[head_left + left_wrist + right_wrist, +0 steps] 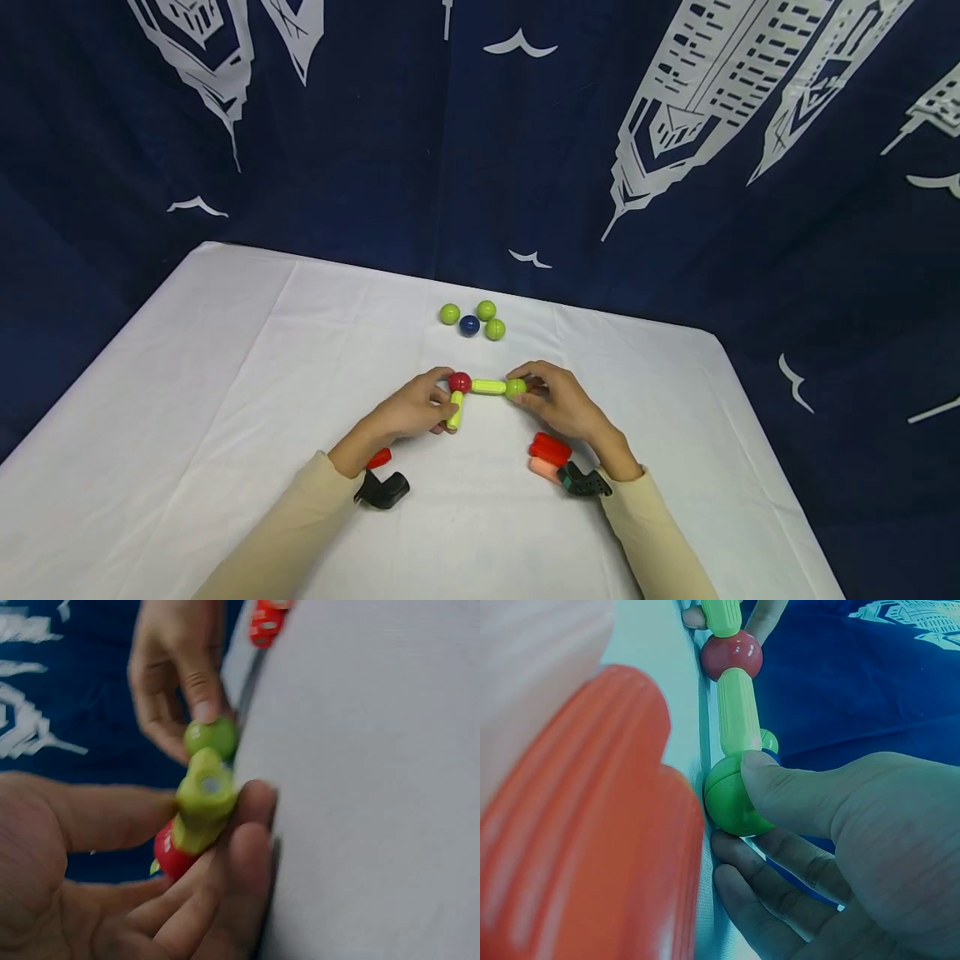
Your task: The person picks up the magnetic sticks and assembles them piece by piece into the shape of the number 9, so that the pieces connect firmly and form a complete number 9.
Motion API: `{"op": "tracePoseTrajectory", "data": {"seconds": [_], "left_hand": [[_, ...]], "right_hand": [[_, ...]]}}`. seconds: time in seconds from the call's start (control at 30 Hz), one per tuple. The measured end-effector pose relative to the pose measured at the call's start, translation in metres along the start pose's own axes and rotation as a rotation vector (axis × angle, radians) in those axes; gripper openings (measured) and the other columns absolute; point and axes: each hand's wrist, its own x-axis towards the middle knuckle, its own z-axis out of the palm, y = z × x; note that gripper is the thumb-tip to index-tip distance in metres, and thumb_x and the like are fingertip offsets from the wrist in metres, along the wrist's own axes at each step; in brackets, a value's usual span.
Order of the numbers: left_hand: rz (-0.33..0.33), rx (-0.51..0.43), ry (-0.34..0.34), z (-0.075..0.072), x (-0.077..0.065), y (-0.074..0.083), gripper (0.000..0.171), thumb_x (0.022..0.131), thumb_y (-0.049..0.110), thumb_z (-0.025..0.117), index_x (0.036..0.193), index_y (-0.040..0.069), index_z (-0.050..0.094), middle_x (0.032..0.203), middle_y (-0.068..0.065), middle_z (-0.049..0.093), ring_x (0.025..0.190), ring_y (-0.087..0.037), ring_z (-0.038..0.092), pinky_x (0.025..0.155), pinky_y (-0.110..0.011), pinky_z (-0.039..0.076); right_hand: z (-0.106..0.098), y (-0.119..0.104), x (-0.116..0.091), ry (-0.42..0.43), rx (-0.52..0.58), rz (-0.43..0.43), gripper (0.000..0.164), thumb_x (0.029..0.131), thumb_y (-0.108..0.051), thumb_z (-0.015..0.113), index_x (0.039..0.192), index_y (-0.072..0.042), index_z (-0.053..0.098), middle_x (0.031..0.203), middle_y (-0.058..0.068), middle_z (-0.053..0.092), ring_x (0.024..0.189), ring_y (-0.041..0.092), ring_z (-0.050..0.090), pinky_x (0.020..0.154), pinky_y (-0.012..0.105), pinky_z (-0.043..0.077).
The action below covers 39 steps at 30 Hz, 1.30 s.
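Two yellow-green rods meet at a red ball, forming a corner. One rod points toward the person, and my left hand pinches it between thumb and fingers, with a fingertip by the red ball. The other rod runs right to a green ball. My right hand grips that green ball, its thumb pressed on the side in the right wrist view. A round metallic spot shows on the free end of the near rod in the left wrist view.
Behind the hands lie a blue ball and several green balls. Red rods and a pinkish rod lie by the right wrist. Another red piece is partly hidden by the left wrist. A dark printed curtain hangs behind the white table.
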Motion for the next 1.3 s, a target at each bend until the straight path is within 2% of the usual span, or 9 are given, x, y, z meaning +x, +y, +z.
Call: {"op": "tracePoseTrajectory", "data": {"seconds": [0.1, 0.2, 0.5, 0.6, 0.8, 1.03, 1.3], "left_hand": [[-0.021, -0.054, -0.051, -0.005, -0.001, 0.0, 0.064, 0.094, -0.001, 0.063, 0.151, -0.002, 0.032, 0.11, -0.016, 0.069, 0.074, -0.017, 0.065, 0.073, -0.029, 0.056], [-0.018, -0.061, -0.056, -0.006, -0.001, -0.001, 0.066, 0.092, -0.001, 0.067, 0.149, -0.001, 0.034, 0.11, -0.015, 0.069, 0.075, -0.016, 0.066, 0.073, -0.029, 0.056], [-0.027, -0.038, 0.023, -0.005, 0.0, -0.002, 0.07, 0.086, 0.006, 0.078, 0.144, 0.002, 0.04, 0.102, -0.012, 0.067, 0.07, -0.016, 0.067, 0.067, -0.028, 0.056], [-0.019, -0.037, -0.009, -0.008, 0.0, -0.003, 0.069, 0.088, 0.007, 0.077, 0.145, 0.001, 0.039, 0.105, -0.013, 0.068, 0.073, -0.016, 0.068, 0.069, -0.029, 0.056], [-0.001, -0.107, -0.101, -0.012, -0.002, -0.004, 0.07, 0.09, -0.002, 0.07, 0.148, -0.001, 0.032, 0.113, -0.018, 0.066, 0.083, -0.021, 0.073, 0.075, -0.03, 0.058], [-0.02, -0.124, -0.088, -0.014, 0.0, -0.005, 0.071, 0.088, -0.002, 0.072, 0.148, 0.0, 0.034, 0.113, -0.017, 0.066, 0.081, -0.02, 0.072, 0.074, -0.03, 0.058], [-0.032, -0.163, -0.1, -0.014, 0.003, -0.007, 0.071, 0.088, -0.003, 0.072, 0.148, 0.001, 0.034, 0.11, -0.016, 0.067, 0.081, -0.02, 0.073, 0.075, -0.031, 0.059]], "right_hand": [[-0.001, -0.001, 0.001, 0.001, 0.002, -0.001, 0.028, 0.092, -0.005, 0.071, 0.119, -0.008, 0.067, 0.116, 0.009, 0.067, 0.099, 0.021, 0.065, 0.092, 0.04, 0.055], [-0.001, -0.001, 0.001, -0.001, 0.001, -0.002, 0.028, 0.092, -0.004, 0.071, 0.119, -0.008, 0.067, 0.117, 0.009, 0.067, 0.099, 0.021, 0.065, 0.091, 0.039, 0.056], [0.002, -0.002, 0.004, -0.003, 0.004, -0.018, 0.029, 0.092, -0.006, 0.071, 0.12, -0.008, 0.066, 0.118, 0.01, 0.067, 0.099, 0.021, 0.065, 0.091, 0.04, 0.056], [0.001, -0.002, 0.005, -0.012, -0.004, -0.021, 0.028, 0.093, -0.007, 0.071, 0.12, -0.008, 0.066, 0.119, 0.009, 0.067, 0.099, 0.021, 0.065, 0.092, 0.04, 0.055], [-0.003, 0.0, 0.007, -0.045, -0.025, -0.032, 0.028, 0.093, -0.01, 0.071, 0.121, -0.009, 0.067, 0.119, 0.006, 0.067, 0.098, 0.019, 0.064, 0.093, 0.041, 0.055], [-0.01, 0.0, 0.01, -0.094, -0.019, -0.052, 0.03, 0.094, -0.016, 0.071, 0.123, -0.009, 0.066, 0.122, 0.007, 0.067, 0.1, 0.022, 0.064, 0.093, 0.042, 0.054], [-0.019, 0.008, 0.03, -0.071, -0.004, 0.021, 0.031, 0.098, -0.018, 0.066, 0.125, -0.004, 0.064, 0.117, 0.011, 0.07, 0.104, 0.027, 0.067, 0.092, 0.044, 0.054]]}}
